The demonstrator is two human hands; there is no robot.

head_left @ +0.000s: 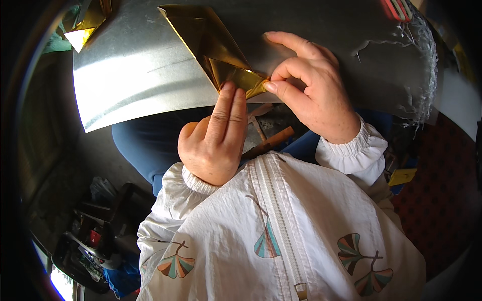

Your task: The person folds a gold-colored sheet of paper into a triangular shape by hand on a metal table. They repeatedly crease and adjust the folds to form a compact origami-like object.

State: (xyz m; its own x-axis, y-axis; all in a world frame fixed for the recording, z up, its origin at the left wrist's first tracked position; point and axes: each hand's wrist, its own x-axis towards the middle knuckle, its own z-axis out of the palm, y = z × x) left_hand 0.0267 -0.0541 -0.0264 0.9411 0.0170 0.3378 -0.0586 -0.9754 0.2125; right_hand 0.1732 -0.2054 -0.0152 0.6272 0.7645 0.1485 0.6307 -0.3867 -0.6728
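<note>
A folded piece of shiny gold foil paper (211, 37) lies on the silvery metal tabletop (135, 65), its near end creased into a pointed flap. My left hand (213, 138) rests two outstretched fingertips on the lower edge of that flap, pressing it flat; its other fingers are partly tucked under. At the flap's right corner, my right hand (314, 80) pinches the foil paper between thumb and index finger. The remaining fingers of that hand are spread above the tabletop.
Another folded gold piece (88, 30) sits at the far left corner. Red-handled scissors or a similar tool (398, 9) lie at the far right, near tangled clear plastic strands (424, 70). Below the table edge shows a wooden handle (273, 140). Dark containers (100, 220) stand lower left.
</note>
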